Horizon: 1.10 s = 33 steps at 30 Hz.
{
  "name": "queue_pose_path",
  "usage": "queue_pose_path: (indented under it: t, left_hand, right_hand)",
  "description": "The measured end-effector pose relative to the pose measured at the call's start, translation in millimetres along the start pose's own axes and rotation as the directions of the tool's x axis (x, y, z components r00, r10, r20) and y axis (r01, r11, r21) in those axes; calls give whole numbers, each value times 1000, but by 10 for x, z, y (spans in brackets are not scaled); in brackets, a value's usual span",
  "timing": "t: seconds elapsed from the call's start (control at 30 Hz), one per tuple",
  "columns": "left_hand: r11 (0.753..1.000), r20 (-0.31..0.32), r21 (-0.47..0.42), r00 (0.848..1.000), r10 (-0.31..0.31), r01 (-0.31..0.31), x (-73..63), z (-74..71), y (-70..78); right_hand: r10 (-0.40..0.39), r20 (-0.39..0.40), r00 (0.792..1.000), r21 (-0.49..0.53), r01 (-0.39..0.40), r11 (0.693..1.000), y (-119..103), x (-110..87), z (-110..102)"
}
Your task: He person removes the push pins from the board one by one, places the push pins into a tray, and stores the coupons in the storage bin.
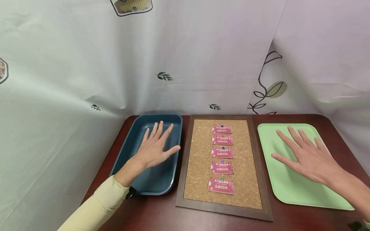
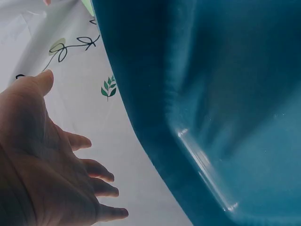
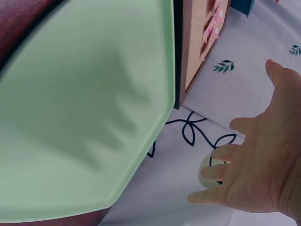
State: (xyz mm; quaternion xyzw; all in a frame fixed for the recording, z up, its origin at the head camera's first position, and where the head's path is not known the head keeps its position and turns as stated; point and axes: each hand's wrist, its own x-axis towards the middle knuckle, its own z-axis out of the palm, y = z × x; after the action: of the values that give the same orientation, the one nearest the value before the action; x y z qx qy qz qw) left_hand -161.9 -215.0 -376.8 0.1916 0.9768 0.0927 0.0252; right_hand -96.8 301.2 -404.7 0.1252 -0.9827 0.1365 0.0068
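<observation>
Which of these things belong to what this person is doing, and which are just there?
Likely in the job:
left hand, above the dark blue tray
right hand, above the light green tray
corkboard
five pink coupons
pushpins

Apparently just there:
dark red table
leaf-printed cloth

Blue bin [image 1: 162,179], pink coupons [image 1: 222,154], green tray [image 1: 286,191]

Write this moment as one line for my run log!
left hand: spread, above blue tray | right hand: spread, above green tray | corkboard: between trays, five pink coupons pinned on
</observation>
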Motion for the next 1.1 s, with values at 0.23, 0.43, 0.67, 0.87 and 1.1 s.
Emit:
queue_pose_path:
  t: [0.23, 0.43, 0.67, 0.87, 1.1]
  left_hand:
    - [999, -25, -5, 999, 47, -47, 77, -24, 100]
    - [998, -43, -8, 997, 61, -61, 192, -44, 175]
    - [987, -80, -137, 994, 71, -81, 404, -16, 241]
    - [948, -92, -304, 994, 64, -89, 603, -34, 333]
    - [776, -8, -630, 1000, 24, -23, 876, -69, 428]
  right_hand:
    - [-32, 29, 999, 35, 31, 999, -25, 147, -84]
    - [-102, 13, 995, 52, 101, 994, -77, 363, -115]
    - [-82, 43, 996, 213, 71, 975, -173, 616, -84]
    - [-55, 96, 994, 337, 20, 941, -267, 798, 4]
    - [-52, 86, 995, 425, 11, 905, -375, 1011, 108]
